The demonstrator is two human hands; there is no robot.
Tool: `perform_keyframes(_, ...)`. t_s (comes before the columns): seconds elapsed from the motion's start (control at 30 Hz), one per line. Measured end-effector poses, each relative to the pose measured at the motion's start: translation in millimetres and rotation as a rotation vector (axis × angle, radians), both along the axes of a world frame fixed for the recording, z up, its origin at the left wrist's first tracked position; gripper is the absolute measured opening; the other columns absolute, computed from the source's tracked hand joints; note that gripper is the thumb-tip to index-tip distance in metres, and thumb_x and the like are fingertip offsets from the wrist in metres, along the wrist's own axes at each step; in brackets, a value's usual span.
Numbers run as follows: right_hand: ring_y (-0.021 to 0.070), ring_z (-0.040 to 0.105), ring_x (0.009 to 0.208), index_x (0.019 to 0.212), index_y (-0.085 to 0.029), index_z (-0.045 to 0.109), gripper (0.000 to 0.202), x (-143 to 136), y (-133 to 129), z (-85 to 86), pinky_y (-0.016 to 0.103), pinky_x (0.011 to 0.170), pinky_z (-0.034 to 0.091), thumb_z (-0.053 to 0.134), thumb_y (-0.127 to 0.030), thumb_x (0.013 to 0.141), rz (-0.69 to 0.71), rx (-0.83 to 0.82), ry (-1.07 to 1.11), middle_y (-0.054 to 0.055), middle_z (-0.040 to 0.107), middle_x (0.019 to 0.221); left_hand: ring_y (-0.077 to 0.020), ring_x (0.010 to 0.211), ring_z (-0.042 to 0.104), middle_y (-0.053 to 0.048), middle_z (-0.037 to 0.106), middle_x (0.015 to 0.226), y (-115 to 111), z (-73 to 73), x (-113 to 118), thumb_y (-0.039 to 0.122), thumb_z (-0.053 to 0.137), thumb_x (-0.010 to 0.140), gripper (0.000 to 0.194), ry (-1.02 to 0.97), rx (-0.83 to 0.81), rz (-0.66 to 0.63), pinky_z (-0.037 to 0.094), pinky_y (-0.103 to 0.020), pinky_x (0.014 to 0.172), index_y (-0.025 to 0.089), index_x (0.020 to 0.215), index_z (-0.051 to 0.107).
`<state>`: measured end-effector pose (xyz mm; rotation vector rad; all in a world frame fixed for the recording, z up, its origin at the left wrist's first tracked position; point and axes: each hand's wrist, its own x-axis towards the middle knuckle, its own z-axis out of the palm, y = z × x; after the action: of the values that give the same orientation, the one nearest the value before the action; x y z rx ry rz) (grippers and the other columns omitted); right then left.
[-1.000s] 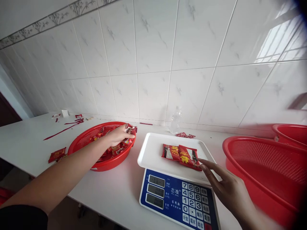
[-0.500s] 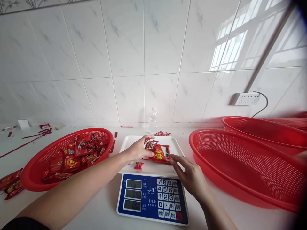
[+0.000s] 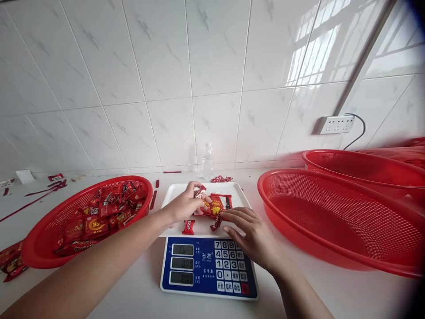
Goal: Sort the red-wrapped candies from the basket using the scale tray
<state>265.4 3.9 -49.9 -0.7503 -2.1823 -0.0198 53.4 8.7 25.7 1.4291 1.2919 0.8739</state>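
Observation:
My left hand [image 3: 186, 204] is over the white tray of the scale, pinching a small red-and-white candy [image 3: 200, 192] between its thumb and fingers. Beneath and beside those fingers lies a red snack packet [image 3: 217, 206] with yellow lettering, partly covered. My right hand [image 3: 255, 235] has its fingers stretched out over the tray's right front. Its fingertips are at a dark red wrapped candy [image 3: 216, 222]; whether they grip it I cannot tell. Another small red candy [image 3: 188, 227] lies at the tray's front left. The blue keypad panel [image 3: 207, 268] of the scale faces me.
A red basket [image 3: 36, 246] with many red snack packets stands on the left. Two more red baskets, a near one [image 3: 312, 239] and a far one [image 3: 352, 175], stand on the right. Behind the scale is a clear plastic bottle [image 3: 208, 161]. Red packets [image 3: 11, 261] lie at the left edge.
My left hand has lifted the small candy off the larger packet. The dark red candy now lies by my right fingertips, and that hand's fingers have spread flatter. The view has shifted slightly.

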Motion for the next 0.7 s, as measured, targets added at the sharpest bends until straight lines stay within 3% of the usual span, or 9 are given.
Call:
perform_keyframes(0.1,0.0303,0.061,0.116,0.127,-0.022,0.062,0.041,-2,-4,-0.9,0.058,0.099,0.047,0.060,-0.042,0.091,0.006,0.008,-0.144,0.010,0.069,0.123,-0.0192,0.099,0.061,-0.006,0.064,0.108,-1,3.3,-18,0.020,0.056,0.082,0.021,0.065,0.048,0.007,0.048,-0.033,0.085,0.021,0.101,0.045)
perform_keyframes(0.2,0.0337,0.056,0.122,0.133,-0.021,0.057,0.051,-5,-8,-4.0,0.065,0.103,0.039,0.063,-0.045,0.088,-0.027,0.015,-0.217,0.011,0.065,0.128,-0.0215,0.102,0.058,-0.004,0.065,0.103,-5,0.4,-34,0.031,0.059,0.083,0.016,0.205,0.151,-0.018,0.046,-0.034,0.089,0.020,0.093,0.056)
perform_keyframes(0.3,0.0325,0.057,0.122,0.132,-0.022,0.056,0.049,-7,-8,-7.6,0.064,0.105,0.037,0.063,-0.042,0.088,-0.044,0.020,-0.204,0.010,0.066,0.127,-0.0182,0.084,0.060,-0.002,0.064,0.087,-12,-5.3,-43,0.034,0.062,0.081,0.019,0.204,0.151,0.006,0.048,-0.033,0.080,0.018,0.091,0.060)
perform_keyframes(0.43,0.0287,0.064,0.110,0.117,-0.021,0.062,0.028,-8,-3,-12.1,0.061,0.104,0.038,0.061,-0.030,0.090,-0.100,0.024,-0.122,0.007,0.074,0.109,-0.0135,0.063,0.056,0.002,0.057,0.072,-22,-9.4,-45,0.039,0.064,0.082,0.033,0.016,-0.013,0.045,0.048,-0.029,0.059,0.019,0.107,0.056)
perform_keyframes(0.6,0.0260,0.068,0.098,0.108,-0.022,0.063,0.017,-6,3,-14.3,0.057,0.100,0.039,0.054,-0.028,0.094,-0.136,0.043,-0.080,0.007,0.075,0.098,-0.0154,0.076,0.062,-0.003,0.063,0.087,-42,-1.9,-33,0.032,0.067,0.082,0.044,-0.257,-0.126,-0.038,0.052,-0.032,0.070,0.020,0.122,0.053)
perform_keyframes(0.7,0.0250,0.068,0.092,0.104,-0.021,0.064,0.017,-6,2,-11.9,0.057,0.099,0.040,0.051,-0.028,0.096,-0.131,0.044,-0.089,0.007,0.075,0.095,-0.0162,0.080,0.062,-0.003,0.065,0.088,-57,4.9,-25,0.029,0.068,0.082,0.047,-0.211,-0.059,-0.120,0.051,-0.033,0.077,0.022,0.125,0.051)
